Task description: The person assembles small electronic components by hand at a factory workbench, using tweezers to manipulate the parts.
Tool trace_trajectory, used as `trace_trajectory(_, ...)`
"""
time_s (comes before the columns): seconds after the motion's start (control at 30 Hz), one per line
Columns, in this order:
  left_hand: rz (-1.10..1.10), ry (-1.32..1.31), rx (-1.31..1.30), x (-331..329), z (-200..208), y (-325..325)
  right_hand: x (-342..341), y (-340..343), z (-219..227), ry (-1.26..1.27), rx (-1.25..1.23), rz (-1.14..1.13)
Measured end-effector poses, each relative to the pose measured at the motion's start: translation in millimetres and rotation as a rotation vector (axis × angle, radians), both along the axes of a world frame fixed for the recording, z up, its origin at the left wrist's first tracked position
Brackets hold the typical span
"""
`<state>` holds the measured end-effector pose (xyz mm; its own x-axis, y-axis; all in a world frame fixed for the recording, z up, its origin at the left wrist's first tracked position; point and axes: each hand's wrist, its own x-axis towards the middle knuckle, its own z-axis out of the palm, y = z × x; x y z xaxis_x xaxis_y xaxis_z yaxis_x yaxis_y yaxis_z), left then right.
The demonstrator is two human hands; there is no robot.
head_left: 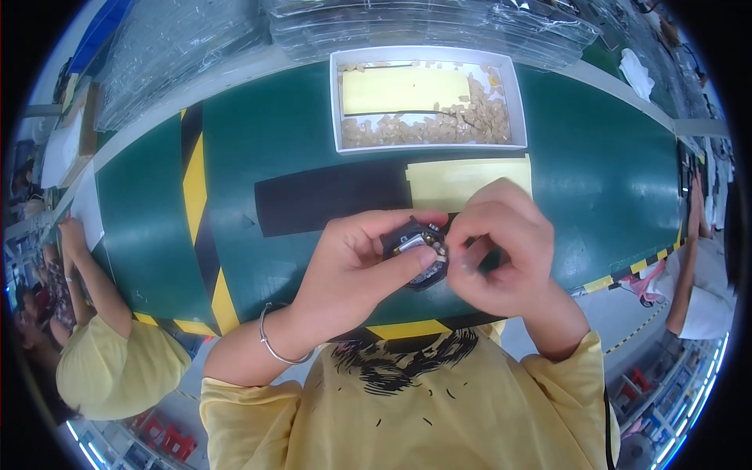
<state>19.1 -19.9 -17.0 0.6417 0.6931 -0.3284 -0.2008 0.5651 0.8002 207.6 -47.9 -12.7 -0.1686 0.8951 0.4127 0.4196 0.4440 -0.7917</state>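
Well — device (410,241) above green tabletop (611,180), co-workers (117,364) alongside

On the flat green table (603,188), the open white rectangular box (431,147) lay behind the long black sheet (333,196), which had the pale yellow sheet (462,180) at its right. In the box, small beige flakes (454,125) lay before and right of the yellow rectangular pad (406,90). Before both sheets, the small dark rounded device (406,241) was in the left hand (356,262).
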Motion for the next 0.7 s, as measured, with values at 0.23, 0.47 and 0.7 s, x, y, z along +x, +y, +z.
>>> trace_trajectory(0.23,-0.031,0.089,0.026,0,5,2,36,36,-5,-0.194,0.094,-0.499)
trace_trajectory(0.47,-0.013,0.079,0.102,-5,0,3,51,21,-5,0.050,-0.041,-0.563)
trace_trajectory(0.7,-0.012,0.152,0.217,-8,-1,9,81,-1,-10,0.588,-0.351,-0.540)
